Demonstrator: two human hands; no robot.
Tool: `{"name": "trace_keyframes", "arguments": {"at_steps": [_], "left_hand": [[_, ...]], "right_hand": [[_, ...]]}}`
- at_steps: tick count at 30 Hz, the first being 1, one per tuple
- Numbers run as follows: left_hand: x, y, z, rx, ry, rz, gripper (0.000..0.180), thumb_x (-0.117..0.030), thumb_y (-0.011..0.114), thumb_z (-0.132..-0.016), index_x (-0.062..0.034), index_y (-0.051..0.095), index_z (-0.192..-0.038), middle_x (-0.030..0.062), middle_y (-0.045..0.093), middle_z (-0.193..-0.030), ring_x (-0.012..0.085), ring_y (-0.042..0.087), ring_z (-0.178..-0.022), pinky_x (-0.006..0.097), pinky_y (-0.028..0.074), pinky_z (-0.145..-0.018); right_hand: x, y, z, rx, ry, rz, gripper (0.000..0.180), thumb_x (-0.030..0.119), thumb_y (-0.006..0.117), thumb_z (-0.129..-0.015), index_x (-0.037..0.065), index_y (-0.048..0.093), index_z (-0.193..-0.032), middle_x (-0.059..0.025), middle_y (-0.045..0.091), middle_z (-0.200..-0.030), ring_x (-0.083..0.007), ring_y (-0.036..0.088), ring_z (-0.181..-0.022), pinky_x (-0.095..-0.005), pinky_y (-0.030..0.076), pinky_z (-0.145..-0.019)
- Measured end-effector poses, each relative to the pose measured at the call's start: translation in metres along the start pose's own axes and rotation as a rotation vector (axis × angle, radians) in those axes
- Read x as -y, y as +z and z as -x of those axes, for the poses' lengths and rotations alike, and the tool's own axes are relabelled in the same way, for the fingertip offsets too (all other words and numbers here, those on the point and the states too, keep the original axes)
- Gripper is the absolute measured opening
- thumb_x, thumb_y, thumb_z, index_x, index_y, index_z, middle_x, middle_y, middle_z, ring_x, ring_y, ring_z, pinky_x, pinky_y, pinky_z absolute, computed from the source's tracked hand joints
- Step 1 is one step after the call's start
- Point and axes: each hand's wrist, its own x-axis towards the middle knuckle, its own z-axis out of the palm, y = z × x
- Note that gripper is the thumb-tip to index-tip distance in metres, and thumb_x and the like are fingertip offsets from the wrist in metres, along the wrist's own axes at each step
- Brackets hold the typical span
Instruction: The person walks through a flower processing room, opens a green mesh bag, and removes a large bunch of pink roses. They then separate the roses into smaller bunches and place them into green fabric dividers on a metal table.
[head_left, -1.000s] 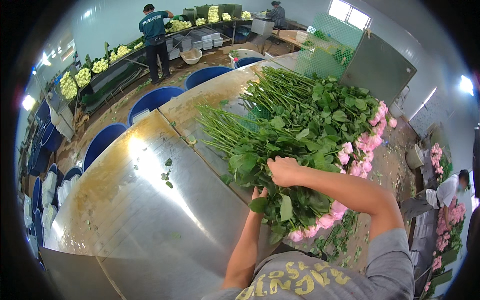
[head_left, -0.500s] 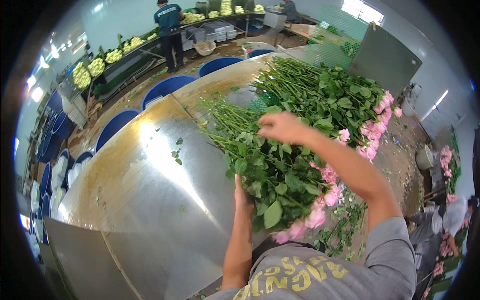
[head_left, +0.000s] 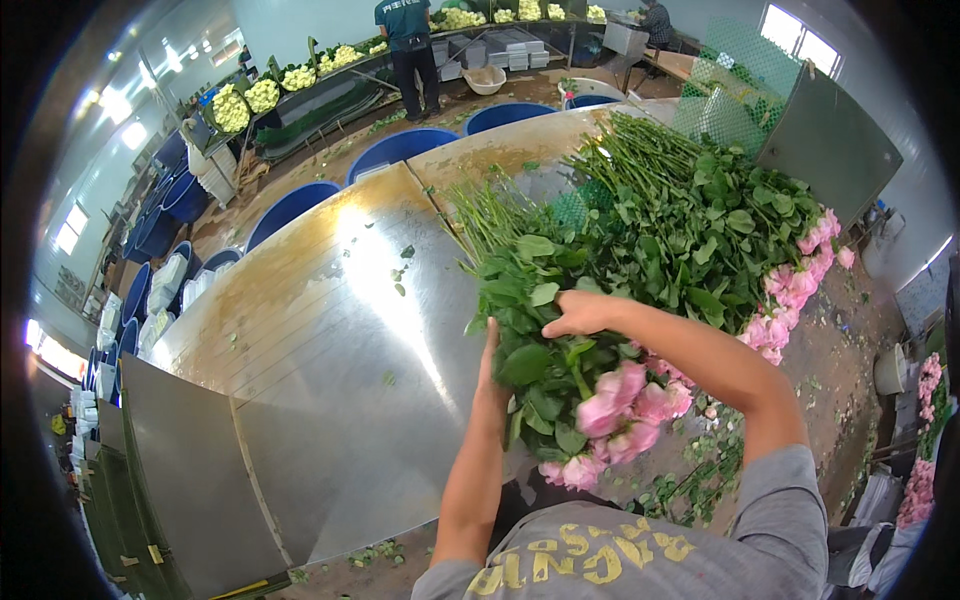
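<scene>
A bunch of pink roses (head_left: 530,365) lies near me on the metal table (head_left: 330,430), stems pointing away and blooms over the near edge. My left hand (head_left: 489,372) supports its left side, with most of the fingers hidden by leaves. From the right, my right hand (head_left: 582,313) reaches over the top, its fingers curled around stems and leaves and the thumb showing. A larger heap of pink roses (head_left: 690,230) lies to the right of the bunch, its stems toward the far edge.
Blue tubs (head_left: 400,150) stand along the table's far side. A dark green board (head_left: 830,140) and green mesh (head_left: 735,80) rise at the far right. A co-worker (head_left: 408,55) stands at a back bench with pale flower bunches. Fallen leaves (head_left: 690,485) litter the floor.
My right hand has come down and nearer, into the leaves of the bunch. The near blooms have shifted and now face up between my arms. The whole view has swung left.
</scene>
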Motion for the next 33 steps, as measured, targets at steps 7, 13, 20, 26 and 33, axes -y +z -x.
{"name": "trace_keyframes", "arguments": {"at_steps": [7, 13, 20, 26, 33], "left_hand": [[-0.054, -0.039, 0.067, 0.022, 0.052, 0.085, 0.057, -0.050, 0.039, -0.095, -0.0086, 0.046, -0.133, 0.0100, 0.053, -0.129, 0.0264, 0.053, -0.115, 0.041, 0.042, -0.099], [-0.093, -0.136, 0.104, -0.011, 0.525, -0.980, 0.039, -0.035, 0.046, -0.093, -0.0091, 0.052, -0.121, 0.0078, 0.057, -0.117, 0.0231, 0.054, -0.109, 0.037, 0.042, -0.094], [-0.121, -0.209, 0.146, 0.075, 0.357, -0.253, 0.032, -0.030, 0.050, -0.093, -0.0093, 0.053, -0.118, 0.0055, 0.058, -0.112, 0.0206, 0.054, -0.103, 0.035, 0.043, -0.091], [-0.140, -0.169, 0.188, -0.602, 0.312, -0.354, 0.036, -0.028, 0.053, -0.094, -0.0018, 0.051, -0.119, 0.0089, 0.058, -0.110, 0.0191, 0.056, -0.097, 0.034, 0.047, -0.084], [-0.144, -0.129, 0.220, -0.713, 0.617, -0.769, 0.045, -0.035, 0.053, -0.094, 0.0000, 0.049, -0.122, 0.0090, 0.058, -0.113, 0.0172, 0.055, -0.100, 0.031, 0.044, -0.085]], "right_hand": [[0.102, 0.094, -0.021, -0.268, 0.076, 0.040, 0.047, 0.033, 0.063, -0.073, 0.000, 0.058, -0.106, -0.0255, 0.063, -0.097, -0.0408, 0.061, -0.091, -0.0445, 0.050, -0.082], [0.193, 0.165, -0.047, -0.243, 0.112, 0.094, 0.041, 0.032, 0.061, -0.075, 0.000, 0.061, -0.100, -0.0235, 0.065, -0.089, -0.0405, 0.062, -0.087, -0.0468, 0.051, -0.075], [0.247, 0.199, -0.081, -0.247, 0.004, 0.102, 0.032, 0.028, 0.061, -0.074, 0.003, 0.064, -0.093, -0.0211, 0.065, -0.091, -0.0384, 0.063, -0.087, -0.0469, 0.051, -0.076], [0.206, 0.174, -0.075, -0.291, -0.122, -0.369, 0.036, 0.025, 0.066, -0.077, 0.002, 0.063, -0.104, -0.0108, 0.066, -0.089, -0.0227, 0.062, -0.081, -0.0357, 0.049, -0.074], [0.207, 0.177, -0.067, -0.234, -0.119, -0.423, 0.036, 0.021, 0.066, -0.078, -0.001, 0.062, -0.106, -0.0071, 0.067, -0.091, -0.0161, 0.060, -0.080, -0.0313, 0.048, -0.076]]}}
